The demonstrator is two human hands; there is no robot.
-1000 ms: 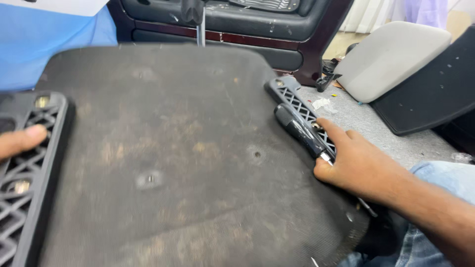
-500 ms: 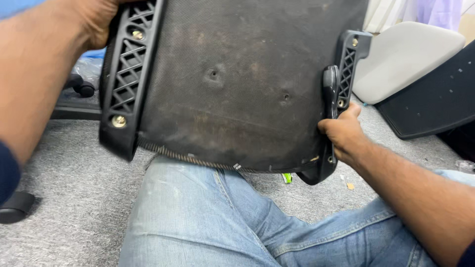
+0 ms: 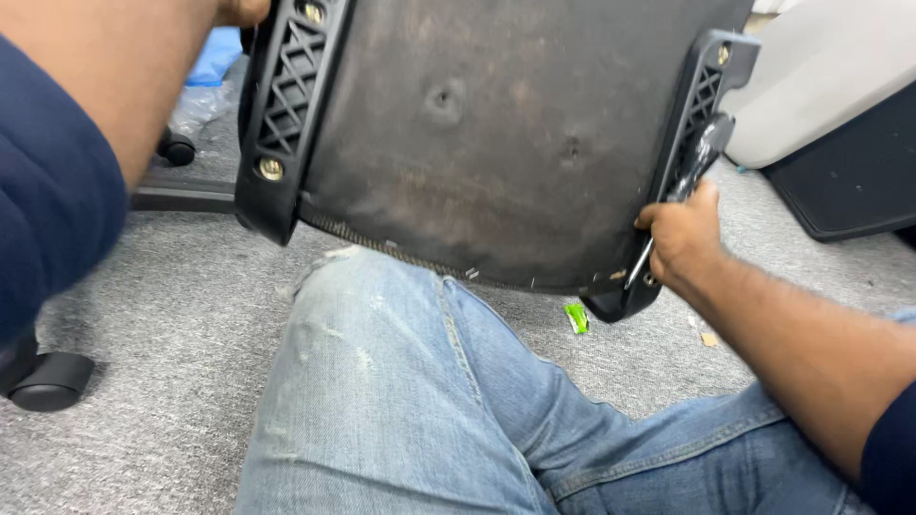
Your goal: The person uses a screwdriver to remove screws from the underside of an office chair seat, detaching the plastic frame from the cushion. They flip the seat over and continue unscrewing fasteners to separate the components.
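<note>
I hold a large dark seat base (image 3: 506, 143) with its underside toward me, tilted up above my knee in blue jeans (image 3: 401, 401), over the grey carpet (image 3: 172, 315); black lattice brackets run down its left side (image 3: 286, 105) and its right side (image 3: 682, 181). My right hand (image 3: 682, 238) is curled tight around the right bracket near its lower end, and the same closed fingers also pin a screwdriver (image 3: 692, 172) with a black handle against the bracket. My left hand (image 3: 239, 10) is at the far top of the left bracket, mostly out of view, so I cannot tell how its fingers are set.
</note>
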